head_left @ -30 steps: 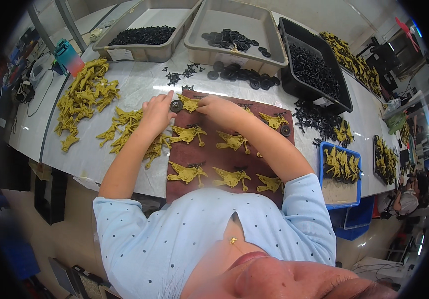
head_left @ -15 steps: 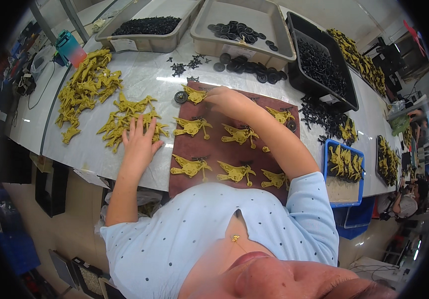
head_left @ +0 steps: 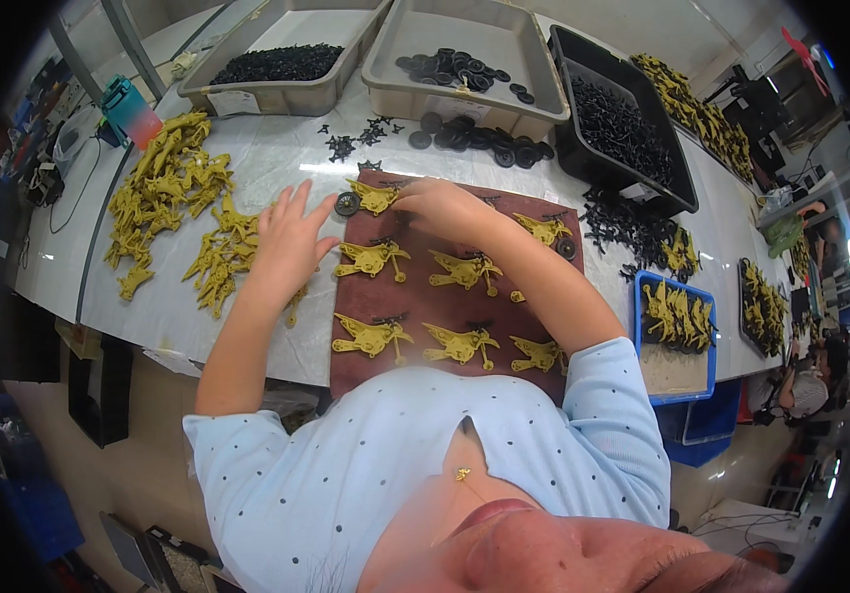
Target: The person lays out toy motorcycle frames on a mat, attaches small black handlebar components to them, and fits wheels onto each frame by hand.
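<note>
A brown mat (head_left: 504, 272) lies on the white table in front of me, with several yellow winged plastic parts (head_left: 371, 259) laid on it in rows. My right hand (head_left: 445, 206) is at the mat's far left corner, its fingers closed on a yellow part (head_left: 376, 196) that has a black wheel (head_left: 348, 205) beside it. My left hand (head_left: 292, 237) hovers with its fingers spread over the mat's left edge and holds nothing. It is between the mat and a loose pile of yellow parts (head_left: 215, 259).
A bigger heap of yellow parts (head_left: 163, 183) lies far left. Two grey trays (head_left: 277, 99) (head_left: 465, 99) and a black tray (head_left: 633, 183) of black pieces stand at the back. Loose black wheels (head_left: 484, 138) lie before them. A blue tray (head_left: 677, 371) with yellow parts sits right.
My left hand went from the mat's top corner down to the yellow pile, then came back up to the mat's left edge. My right hand stayed at the top left part.
</note>
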`<state>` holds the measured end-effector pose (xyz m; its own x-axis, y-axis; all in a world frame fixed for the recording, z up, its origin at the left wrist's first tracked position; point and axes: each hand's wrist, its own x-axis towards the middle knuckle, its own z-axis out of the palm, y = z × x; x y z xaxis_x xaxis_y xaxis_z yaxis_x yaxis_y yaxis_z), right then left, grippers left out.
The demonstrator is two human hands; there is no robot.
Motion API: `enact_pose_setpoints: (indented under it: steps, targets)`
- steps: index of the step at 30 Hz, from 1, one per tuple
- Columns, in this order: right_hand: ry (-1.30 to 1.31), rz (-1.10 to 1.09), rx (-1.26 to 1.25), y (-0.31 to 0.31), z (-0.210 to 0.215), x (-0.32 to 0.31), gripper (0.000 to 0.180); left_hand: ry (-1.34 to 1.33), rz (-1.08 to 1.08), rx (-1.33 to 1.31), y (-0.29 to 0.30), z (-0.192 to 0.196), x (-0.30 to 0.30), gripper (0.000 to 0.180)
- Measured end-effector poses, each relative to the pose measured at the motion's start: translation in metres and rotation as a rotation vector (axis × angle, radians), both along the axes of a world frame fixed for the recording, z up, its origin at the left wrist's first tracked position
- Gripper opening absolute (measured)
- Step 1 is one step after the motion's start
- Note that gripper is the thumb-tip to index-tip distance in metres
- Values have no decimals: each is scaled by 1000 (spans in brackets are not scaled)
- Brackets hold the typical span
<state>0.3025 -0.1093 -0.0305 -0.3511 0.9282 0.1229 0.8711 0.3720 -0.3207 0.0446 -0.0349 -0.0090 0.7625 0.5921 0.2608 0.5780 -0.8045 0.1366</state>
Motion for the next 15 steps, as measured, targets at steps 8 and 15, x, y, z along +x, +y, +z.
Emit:
enact_pose_setpoints:
  steps: [8,15]
  targets:
    - [147,-90,0,-2,4,8,38,43,-63,-349,45,-30,52,41]
    - [92,29,-47,4,-2,0,35,-46,-104,-250,52,-46,60,31]
